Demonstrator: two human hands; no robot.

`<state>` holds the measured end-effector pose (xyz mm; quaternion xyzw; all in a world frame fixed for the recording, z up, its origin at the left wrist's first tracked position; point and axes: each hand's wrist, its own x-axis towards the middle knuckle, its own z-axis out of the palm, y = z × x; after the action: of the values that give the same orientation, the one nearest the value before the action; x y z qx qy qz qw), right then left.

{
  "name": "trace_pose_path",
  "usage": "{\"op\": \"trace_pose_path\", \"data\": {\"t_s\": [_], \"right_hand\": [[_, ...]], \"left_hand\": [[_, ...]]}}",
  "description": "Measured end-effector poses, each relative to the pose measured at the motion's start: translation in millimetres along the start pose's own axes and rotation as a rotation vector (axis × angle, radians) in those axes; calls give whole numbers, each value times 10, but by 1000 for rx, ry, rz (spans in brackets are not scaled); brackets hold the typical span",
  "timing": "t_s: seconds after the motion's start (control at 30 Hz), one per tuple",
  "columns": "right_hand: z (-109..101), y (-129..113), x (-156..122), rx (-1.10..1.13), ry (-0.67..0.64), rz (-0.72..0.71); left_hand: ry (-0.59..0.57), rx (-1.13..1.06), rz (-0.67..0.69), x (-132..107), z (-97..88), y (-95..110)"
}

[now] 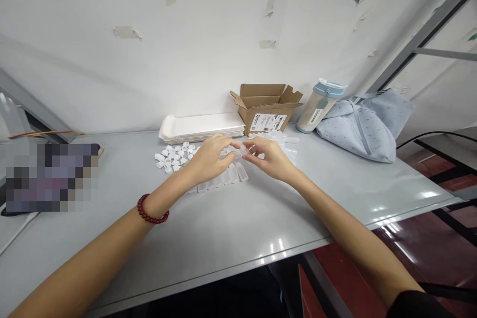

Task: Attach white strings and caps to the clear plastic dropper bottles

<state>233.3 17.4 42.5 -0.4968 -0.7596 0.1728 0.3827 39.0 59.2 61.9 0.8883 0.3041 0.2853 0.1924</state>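
Observation:
My left hand and my right hand meet over the middle of the table. Between their fingertips they pinch a small translucent plastic piece, partly hidden by the fingers. Below and behind my left hand, several clear plastic sleeves lie side by side in a row. A loose heap of short white plastic caps is spread to the left of my left hand. Flat clear plastic pieces lie behind my right hand, their exact kind hard to make out.
At the wall stand a stack of white flat packs, an open cardboard box and a blue-topped tumbler. A light blue cloth bag slumps at the right. A blurred-out device and a white cable are at the left.

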Motion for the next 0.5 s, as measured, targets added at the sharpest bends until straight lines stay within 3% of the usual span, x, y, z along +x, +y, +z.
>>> {"op": "trace_pose_path", "data": {"t_s": [0.17, 0.33, 0.5], "right_hand": [[-21, -54, 19, 356, 11, 237], [-22, -100, 31, 696, 16, 352], [-18, -104, 25, 958, -106, 435]], "left_hand": [[106, 116, 149, -15, 67, -20], [193, 195, 108, -25, 107, -14], [184, 228, 143, -23, 115, -11]]}}
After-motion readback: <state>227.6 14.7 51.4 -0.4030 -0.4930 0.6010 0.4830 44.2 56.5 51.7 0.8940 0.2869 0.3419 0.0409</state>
